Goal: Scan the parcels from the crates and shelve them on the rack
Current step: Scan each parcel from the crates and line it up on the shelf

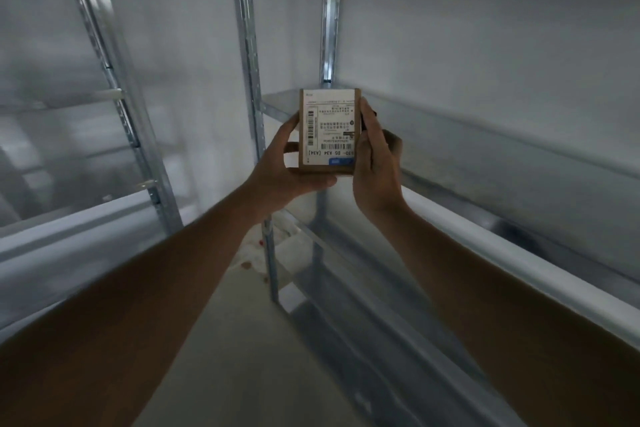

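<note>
I see both hands raised in front of a metal rack [249, 55], holding a small brown parcel [329, 130] near the centre. The left hand [280, 168] grips its left edge at nine o'clock, fingers curled under. The right hand [375, 166] clamps the right edge at three o'clock. The printed label [327, 121] faces me, upside down.

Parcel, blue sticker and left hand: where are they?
parcel [329, 128], head view, middle of its white label.
blue sticker [340, 161], head view, its centre, low on the label.
left hand [284, 170], head view, its palm beside the parcel.
</note>
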`<act>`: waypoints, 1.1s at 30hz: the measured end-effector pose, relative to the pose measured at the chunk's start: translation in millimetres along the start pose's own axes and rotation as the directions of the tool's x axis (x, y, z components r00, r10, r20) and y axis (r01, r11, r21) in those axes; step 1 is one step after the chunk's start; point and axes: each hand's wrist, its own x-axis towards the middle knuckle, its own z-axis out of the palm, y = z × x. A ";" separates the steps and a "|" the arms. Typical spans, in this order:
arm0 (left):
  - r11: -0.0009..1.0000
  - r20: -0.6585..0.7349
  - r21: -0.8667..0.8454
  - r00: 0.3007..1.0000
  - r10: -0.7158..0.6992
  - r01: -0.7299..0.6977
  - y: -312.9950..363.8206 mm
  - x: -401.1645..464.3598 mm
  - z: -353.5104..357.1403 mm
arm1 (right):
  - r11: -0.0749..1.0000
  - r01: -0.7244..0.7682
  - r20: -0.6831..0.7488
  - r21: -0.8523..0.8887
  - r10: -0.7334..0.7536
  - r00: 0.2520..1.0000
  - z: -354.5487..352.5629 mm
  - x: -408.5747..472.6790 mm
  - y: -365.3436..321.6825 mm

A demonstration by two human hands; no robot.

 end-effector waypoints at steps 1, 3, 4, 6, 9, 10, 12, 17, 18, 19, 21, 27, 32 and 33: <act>1.000 -0.004 0.011 1.000 0.018 -0.018 -3.4 10.2 -5.7 | 1.000 0.002 0.006 -0.017 -0.002 1.000 8.5 10.0 2.4; 0.999 -0.020 0.031 0.999 0.034 -0.033 -16.1 35.9 -21.5 | 0.997 0.013 0.018 -0.072 -0.012 1.000 30.9 32.9 11.3; 0.999 -0.024 0.037 0.999 0.041 -0.040 -22.5 48.2 -28.8 | 0.995 0.017 0.019 -0.100 -0.015 1.000 41.7 44.0 17.2; 0.997 -0.024 0.044 0.998 0.057 -0.056 -34.9 72.9 -44.0 | 0.991 0.009 0.002 -0.133 -0.009 1.000 64.4 65.4 28.6; 0.996 0.010 0.045 0.997 0.076 -0.077 -51.8 110.2 -67.6 | 0.985 -0.014 -0.041 -0.175 0.007 0.999 97.5 93.4 42.6; 0.997 0.035 0.036 0.997 0.074 -0.075 -59.2 125.4 -78.3 | 0.981 -0.030 -0.061 -0.191 0.019 0.998 110.3 103.2 46.5; 0.996 0.073 0.036 0.994 0.077 -0.080 -71.3 153.2 -97.9 | 0.973 -0.077 -0.089 -0.220 0.058 0.994 131.8 121.4 49.5; 0.997 0.179 -0.025 0.981 0.074 -0.071 -94.0 219.6 -141.5 | 0.949 -0.172 -0.152 -0.265 0.135 0.979 179.1 166.7 55.7; 0.997 0.194 -0.031 0.978 0.078 -0.074 -99.5 233.3 -148.3 | 0.943 -0.183 -0.165 -0.277 0.141 0.976 187.4 174.9 58.3; 0.997 0.208 -0.034 0.975 0.078 -0.073 -102.8 244.9 -154.0 | 0.938 -0.196 -0.179 -0.286 0.148 0.973 194.8 182.8 59.5; 0.998 0.227 -0.031 0.972 0.068 -0.063 -110.3 267.6 -163.9 | 0.926 -0.224 -0.208 -0.302 0.166 0.964 207.8 199.6 63.5; 0.998 0.269 -0.002 0.962 0.054 -0.056 -140.7 339.8 -180.7 | 0.873 -0.340 -0.240 -0.349 0.268 0.933 231.8 251.6 86.1; 0.997 0.306 0.028 0.950 0.064 -0.076 -168.4 397.3 -183.1 | 0.809 -0.410 -0.254 -0.422 0.329 0.910 241.9 290.8 118.6; 0.997 0.314 0.021 0.947 0.062 -0.072 -172.1 406.1 -182.2 | 0.797 -0.422 -0.259 -0.433 0.339 0.904 243.6 297.8 125.5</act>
